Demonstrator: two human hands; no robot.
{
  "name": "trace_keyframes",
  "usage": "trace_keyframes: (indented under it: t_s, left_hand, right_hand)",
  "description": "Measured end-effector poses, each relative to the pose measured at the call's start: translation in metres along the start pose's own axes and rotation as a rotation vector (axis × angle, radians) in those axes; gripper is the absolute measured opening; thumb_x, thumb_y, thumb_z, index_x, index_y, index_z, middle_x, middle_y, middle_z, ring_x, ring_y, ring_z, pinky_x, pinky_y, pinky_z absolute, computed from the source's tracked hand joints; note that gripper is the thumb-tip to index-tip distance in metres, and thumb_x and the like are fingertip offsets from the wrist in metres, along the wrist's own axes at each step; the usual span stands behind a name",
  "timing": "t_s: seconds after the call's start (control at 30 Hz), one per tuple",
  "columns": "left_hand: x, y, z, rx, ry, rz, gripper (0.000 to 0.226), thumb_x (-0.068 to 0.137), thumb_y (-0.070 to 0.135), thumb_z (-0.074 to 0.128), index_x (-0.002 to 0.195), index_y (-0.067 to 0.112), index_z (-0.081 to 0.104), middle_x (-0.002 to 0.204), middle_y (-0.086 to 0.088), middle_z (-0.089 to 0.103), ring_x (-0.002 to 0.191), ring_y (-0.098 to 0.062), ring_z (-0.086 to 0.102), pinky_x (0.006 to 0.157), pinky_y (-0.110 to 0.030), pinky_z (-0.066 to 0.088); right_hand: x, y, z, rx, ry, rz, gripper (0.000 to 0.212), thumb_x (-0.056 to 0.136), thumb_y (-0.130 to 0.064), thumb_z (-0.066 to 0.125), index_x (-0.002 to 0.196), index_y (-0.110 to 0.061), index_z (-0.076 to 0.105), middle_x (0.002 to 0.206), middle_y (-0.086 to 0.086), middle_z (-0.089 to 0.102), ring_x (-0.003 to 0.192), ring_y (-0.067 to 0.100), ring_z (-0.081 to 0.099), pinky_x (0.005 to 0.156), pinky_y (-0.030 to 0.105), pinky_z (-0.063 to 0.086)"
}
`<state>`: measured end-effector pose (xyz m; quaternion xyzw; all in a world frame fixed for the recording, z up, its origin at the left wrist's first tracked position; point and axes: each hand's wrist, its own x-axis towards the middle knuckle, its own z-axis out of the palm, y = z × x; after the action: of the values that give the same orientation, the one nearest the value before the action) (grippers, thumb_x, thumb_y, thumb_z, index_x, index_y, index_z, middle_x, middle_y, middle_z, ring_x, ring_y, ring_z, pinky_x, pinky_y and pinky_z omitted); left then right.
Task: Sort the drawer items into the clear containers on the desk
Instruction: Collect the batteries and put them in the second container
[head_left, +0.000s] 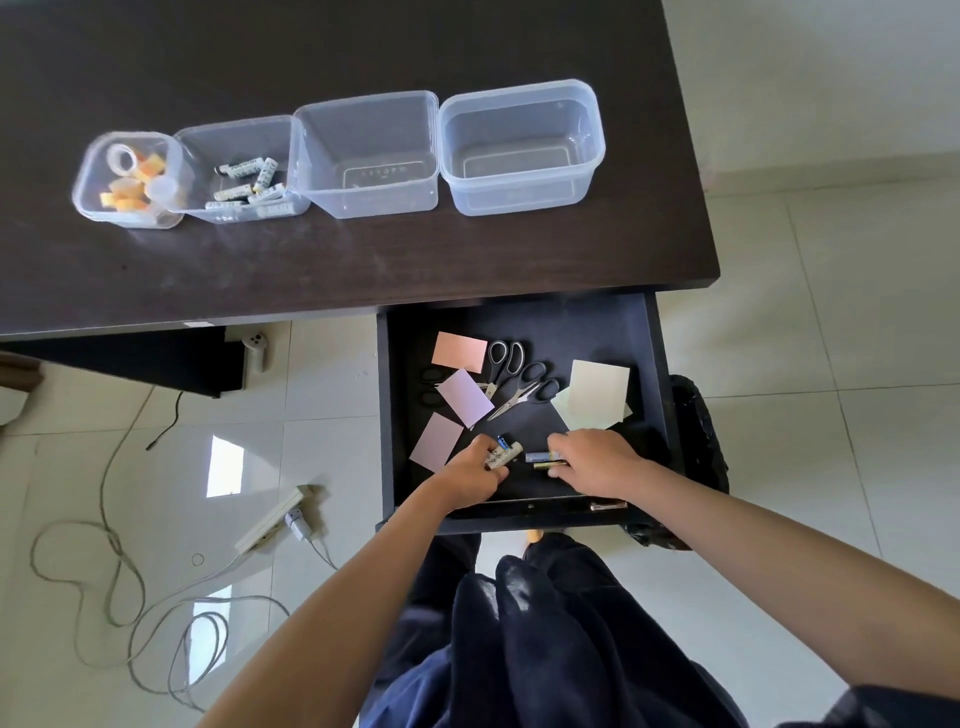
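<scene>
Batteries (543, 459) under both hands (597, 465)

A black-handled pair of scissors (430, 387) lies mostly hidden under the purple card (465, 397).

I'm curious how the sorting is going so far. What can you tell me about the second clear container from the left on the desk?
The second container from the left is a lidless, square tub of clear plastic standing upright on the dark desk. It holds a loose pile of white batteries lying at mixed angles. Its sides appear to touch the tape container on its left and the empty container on its right.
</scene>
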<state>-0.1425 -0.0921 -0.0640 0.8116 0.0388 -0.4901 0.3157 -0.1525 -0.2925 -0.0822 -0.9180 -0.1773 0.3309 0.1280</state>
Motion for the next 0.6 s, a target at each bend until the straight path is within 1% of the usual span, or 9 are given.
trace_keyframes:
  t_s: [0.07,0.1,0.17,0.23,0.3,0.37,0.47,0.53,0.6]
  left_hand:
    - [-0.008,0.005,-0.006,0.008,0.029,0.022,0.034,0.096,0.019,0.048,0.127,0.012,0.036,0.106,-0.008,0.048,0.086,-0.019,0.046,0.072,-0.028,0.038]
    - [-0.012,0.007,-0.01,0.007,0.038,0.036,0.034,0.096,0.019,0.048,0.127,0.012,0.036,0.106,-0.008,0.048,0.085,-0.019,0.046,0.073,-0.029,0.037]
    - [-0.022,0.014,-0.024,-0.007,0.06,0.074,0.034,0.097,0.019,0.048,0.128,0.012,0.036,0.106,-0.007,0.047,0.083,-0.018,0.047,0.072,-0.027,0.039]
    - [-0.033,0.022,-0.043,-0.017,0.106,0.124,0.033,0.097,0.02,0.048,0.127,0.014,0.036,0.105,-0.002,0.047,0.082,-0.015,0.049,0.068,-0.023,0.041]
    - [-0.042,0.028,-0.068,-0.042,0.158,0.17,0.028,0.097,0.019,0.048,0.123,0.016,0.038,0.103,-0.001,0.049,0.079,-0.01,0.049,0.065,-0.022,0.041]
    - [-0.047,0.033,-0.099,-0.062,0.213,0.213,0.023,0.096,0.017,0.049,0.118,0.016,0.04,0.101,-0.002,0.051,0.079,-0.01,0.049,0.068,-0.024,0.042]
    - [-0.054,0.039,-0.155,-0.043,0.295,0.258,0.025,0.095,0.016,0.05,0.118,0.015,0.042,0.099,-0.004,0.051,0.081,-0.016,0.048,0.072,-0.03,0.042]
    - [-0.058,0.042,-0.198,-0.063,0.345,0.288,0.023,0.094,0.016,0.051,0.116,0.015,0.044,0.094,-0.003,0.05,0.076,-0.015,0.046,0.069,-0.029,0.04]
    - [-0.063,0.043,-0.244,-0.081,0.371,0.317,0.021,0.094,0.017,0.051,0.114,0.017,0.045,0.09,-0.002,0.051,0.07,-0.013,0.045,0.062,-0.026,0.039]
  right_hand:
    - [-0.006,-0.003,-0.01,0.026,0.032,-0.002,0.024,0.094,-0.037,0.053,0.1,-0.014,0.05,0.096,0.006,0.063,0.085,0.027,0.058,0.059,0.03,0.032]
    - [-0.008,-0.006,-0.016,0.041,0.052,-0.006,0.025,0.093,-0.038,0.053,0.099,-0.014,0.05,0.095,0.006,0.063,0.084,0.027,0.058,0.059,0.03,0.032]
    - [-0.01,-0.013,-0.031,0.081,0.107,-0.014,0.026,0.092,-0.04,0.053,0.096,-0.015,0.05,0.092,0.005,0.064,0.082,0.027,0.057,0.059,0.031,0.032]
    - [-0.01,-0.022,-0.051,0.127,0.198,-0.032,0.026,0.091,-0.04,0.055,0.095,-0.015,0.051,0.089,0.004,0.064,0.082,0.027,0.057,0.06,0.03,0.031]
    - [-0.006,-0.033,-0.075,0.152,0.29,-0.038,0.026,0.09,-0.04,0.057,0.09,-0.015,0.051,0.079,0.0,0.059,0.075,0.026,0.055,0.056,0.03,0.029]
    - [0.0,-0.044,-0.106,0.162,0.373,-0.024,0.026,0.089,-0.04,0.058,0.087,-0.015,0.05,0.068,-0.007,0.051,0.068,0.022,0.049,0.053,0.031,0.033]
    - [0.019,-0.065,-0.157,0.2,0.494,-0.038,0.021,0.089,-0.038,0.058,0.092,-0.018,0.055,0.062,-0.008,0.051,0.06,0.014,0.046,0.054,0.03,0.038]
    - [0.036,-0.085,-0.191,0.221,0.563,-0.056,0.02,0.089,-0.038,0.058,0.092,-0.017,0.056,0.055,-0.009,0.047,0.055,0.011,0.045,0.052,0.028,0.036]
    - [0.058,-0.107,-0.222,0.253,0.644,-0.061,0.021,0.089,-0.036,0.06,0.09,-0.016,0.058,0.053,-0.011,0.045,0.052,0.011,0.045,0.05,0.028,0.037]
